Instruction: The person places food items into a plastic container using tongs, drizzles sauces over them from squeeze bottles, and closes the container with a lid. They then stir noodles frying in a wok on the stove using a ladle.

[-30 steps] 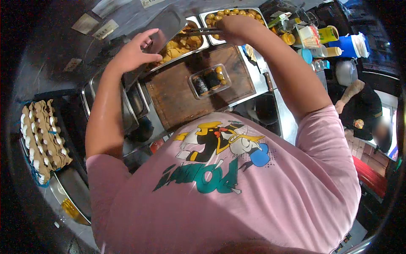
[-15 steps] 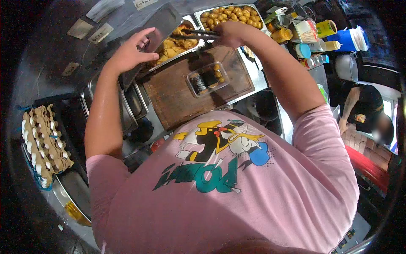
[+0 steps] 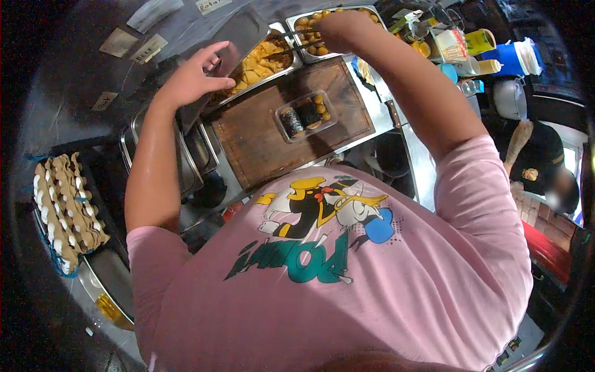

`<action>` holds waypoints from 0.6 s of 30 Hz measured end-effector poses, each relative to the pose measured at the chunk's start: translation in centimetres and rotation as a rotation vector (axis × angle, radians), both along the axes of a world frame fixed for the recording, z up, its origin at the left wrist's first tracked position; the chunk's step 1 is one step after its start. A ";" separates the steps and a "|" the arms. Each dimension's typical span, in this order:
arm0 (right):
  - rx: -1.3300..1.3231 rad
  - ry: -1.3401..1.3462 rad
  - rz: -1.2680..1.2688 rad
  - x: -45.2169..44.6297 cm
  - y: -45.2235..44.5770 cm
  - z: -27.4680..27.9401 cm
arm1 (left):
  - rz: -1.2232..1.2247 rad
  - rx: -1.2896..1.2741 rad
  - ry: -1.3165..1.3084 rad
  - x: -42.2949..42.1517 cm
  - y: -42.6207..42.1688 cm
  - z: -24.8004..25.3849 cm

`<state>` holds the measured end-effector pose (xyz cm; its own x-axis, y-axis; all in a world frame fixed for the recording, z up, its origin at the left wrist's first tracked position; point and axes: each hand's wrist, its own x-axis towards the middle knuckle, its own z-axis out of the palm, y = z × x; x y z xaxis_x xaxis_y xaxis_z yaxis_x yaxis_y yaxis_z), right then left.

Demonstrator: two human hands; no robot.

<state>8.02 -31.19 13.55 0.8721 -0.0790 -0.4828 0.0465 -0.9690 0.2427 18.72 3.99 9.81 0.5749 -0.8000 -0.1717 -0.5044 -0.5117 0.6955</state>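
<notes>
My right hand (image 3: 338,32) grips dark tongs (image 3: 300,41), whose tips reach left over a steel tray of yellow food (image 3: 259,64). Beside that tray, partly behind my right hand, is a tray of small round potatoes (image 3: 308,23). My left hand (image 3: 207,68) holds a dark lid (image 3: 243,34) tilted up at the left of the yellow food. A clear container (image 3: 333,116) with dark rolls (image 3: 291,121) and several small round potatoes rests on the wooden cutting board (image 3: 248,146).
A knife (image 3: 392,113) lies right of the board. Sauce bottles and a cup of sticks (image 3: 452,47) stand at the upper right. Egg trays (image 3: 69,208) are at the far left. Another person (image 3: 538,149) is at the far right.
The tongs and my right hand have moved slightly, with the hand now higher and covering more of the potato tray. My left hand has stayed nearly still. The other person has shifted.
</notes>
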 end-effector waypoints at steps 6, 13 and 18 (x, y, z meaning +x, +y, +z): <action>0.100 -0.067 -0.036 0.6 0.0 -1.5 | -0.004 -0.015 0.014 0.1 0.0 0.2; 0.179 -0.053 -0.017 -1.5 -2.9 -1.2 | 0.000 -0.015 0.016 0.1 -0.1 0.2; 0.341 0.042 -0.142 -3.4 -2.3 0.9 | 0.004 -0.011 0.009 0.1 -0.7 0.7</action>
<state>4.60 -33.52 14.41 0.8427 -0.0260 -0.5377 -0.0908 -0.9914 -0.0944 18.79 3.31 10.48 0.5761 -0.8000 -0.1677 -0.4963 -0.5055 0.7058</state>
